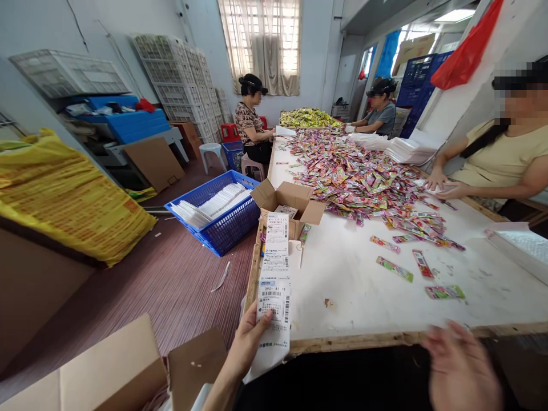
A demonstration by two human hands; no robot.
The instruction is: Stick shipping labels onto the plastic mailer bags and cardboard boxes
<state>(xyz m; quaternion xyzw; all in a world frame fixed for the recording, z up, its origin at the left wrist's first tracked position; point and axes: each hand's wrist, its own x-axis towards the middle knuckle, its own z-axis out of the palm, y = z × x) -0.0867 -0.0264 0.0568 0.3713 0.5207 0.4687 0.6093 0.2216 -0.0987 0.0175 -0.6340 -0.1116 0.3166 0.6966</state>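
Observation:
My left hand [252,328] is closed on a strip of printed shipping labels [274,302], thumb on top, at the table's near left corner. The strip runs away from me toward an open cardboard box [306,220] on the table's left edge. My right hand [464,365] is blurred by motion over the table's front edge at lower right. Its fingers look stretched out, and I see nothing in them. A few flat, colourful packets, among them a green packet [394,269] and a red packet [422,264], lie on the white tabletop [351,297] beyond that hand.
A large heap of small packets [351,171] covers the table's middle. Co-workers sit along both sides; one person's hands [440,182] touch something white. A blue basket [222,228] of white envelopes stands left. An open carton [111,365] is at lower left, near a yellow sack [64,200].

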